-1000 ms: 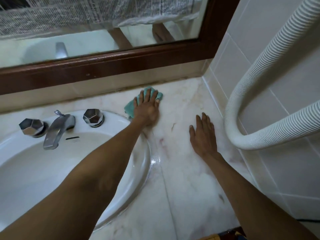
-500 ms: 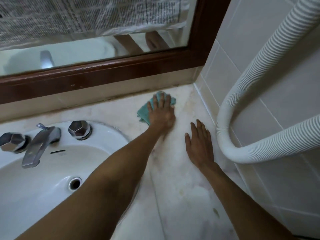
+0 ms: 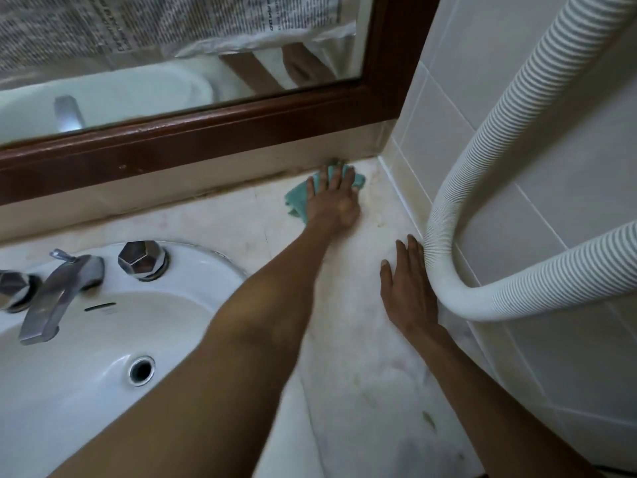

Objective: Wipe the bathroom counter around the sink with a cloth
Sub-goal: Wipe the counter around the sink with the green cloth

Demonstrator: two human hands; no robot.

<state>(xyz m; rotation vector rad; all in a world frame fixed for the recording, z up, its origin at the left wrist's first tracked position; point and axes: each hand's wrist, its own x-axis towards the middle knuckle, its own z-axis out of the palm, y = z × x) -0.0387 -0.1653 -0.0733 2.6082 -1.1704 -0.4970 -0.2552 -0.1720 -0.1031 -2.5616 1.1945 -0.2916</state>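
The left hand [image 3: 332, 205], fingers [image 3: 336, 175] straight, is pressing the teal cloth [image 3: 296, 200] into the tabletop's [image 3: 362, 374] back corner. The right hand [image 3: 410, 291] is lying flat just beside the hose [image 3: 444, 208], probably risking a bump.

The left hand [image 3: 332, 201] covers most of the cloth [image 3: 298, 201]; only edges at the hand's nine and one o'clock show. The sink [image 3: 206, 267] is cut off by the left and bottom edges, and the tap knob [image 3: 12, 288] at the faucet's [image 3: 58, 291] nine o'clock is clipped too. The hose [image 3: 444, 208] leaves the picture at twelve and three o'clock and hides the right hand's [image 3: 408, 288] three o'clock side. The newsprint [image 3: 138, 22] at the top of the mirror [image 3: 138, 88] is too blurred to read.
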